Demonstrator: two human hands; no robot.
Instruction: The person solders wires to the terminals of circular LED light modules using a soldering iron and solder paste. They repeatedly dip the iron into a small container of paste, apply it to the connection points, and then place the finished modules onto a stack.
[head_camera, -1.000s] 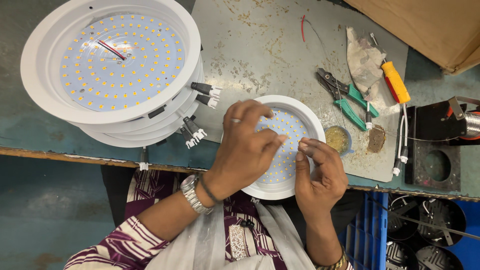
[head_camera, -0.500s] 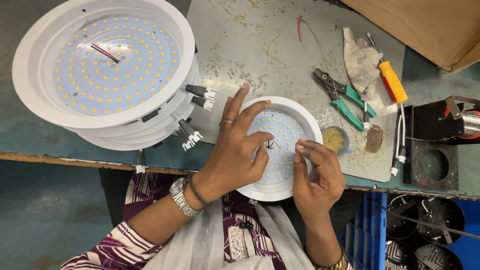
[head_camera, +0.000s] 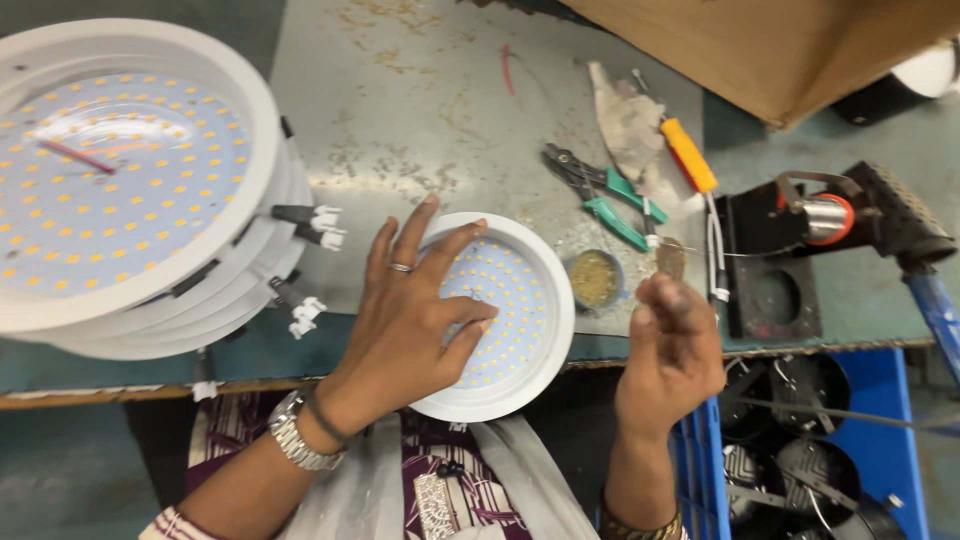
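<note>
A small round white lamp panel (head_camera: 535, 300) dotted with yellow diodes lies at the bench's front edge, partly overhanging it. My left hand (head_camera: 405, 320), with a ring and a metal watch, rests spread on its face, fingertips on the diodes. My right hand (head_camera: 672, 352) hovers to the right of the panel, off it, fingers curled loosely; I cannot see anything in it. A small round tin of brownish paste (head_camera: 595, 278) sits between the panel and that hand.
A stack of large round white lamp panels (head_camera: 130, 190) fills the left, white connectors (head_camera: 322, 228) sticking out. Green-handled pliers (head_camera: 600, 200), an orange-handled tool (head_camera: 688, 155) and a black stand (head_camera: 800, 250) lie right. A blue crate (head_camera: 880, 440) of dark parts sits below the bench.
My right hand has left the small panel's rim and moved right. My left hand stays on the panel. The view has shifted so everything sits further left.
</note>
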